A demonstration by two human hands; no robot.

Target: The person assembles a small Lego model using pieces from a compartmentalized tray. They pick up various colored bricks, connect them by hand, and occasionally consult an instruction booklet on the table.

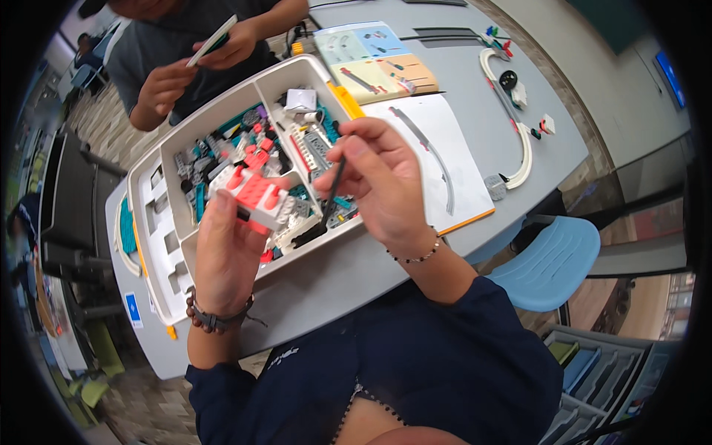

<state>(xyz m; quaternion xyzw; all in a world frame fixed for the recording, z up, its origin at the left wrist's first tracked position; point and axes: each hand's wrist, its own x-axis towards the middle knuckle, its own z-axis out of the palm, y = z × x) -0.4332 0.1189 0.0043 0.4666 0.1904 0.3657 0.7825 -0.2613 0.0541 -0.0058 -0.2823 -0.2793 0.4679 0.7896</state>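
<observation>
My left hand (226,256) is closed around a small build of coral-red and white plastic bricks (258,194), held up over the parts bin. A coral plate with studs tops it. To the right, my right hand (384,178) pinches a thin black rod (337,184) between thumb and fingers; the rod points down toward the bin and stands apart from the build. Beneath both hands lies the white sorting bin (245,278), divided into compartments of loose coral, teal, grey and white building pieces (211,159).
An open instruction booklet (437,159) lies right of the bin. Farther right are a curved white track build (523,159) and a black wheel (508,79). Across the table a person's hands (167,85) hold a white strip. A blue chair (549,259) stands at the right edge.
</observation>
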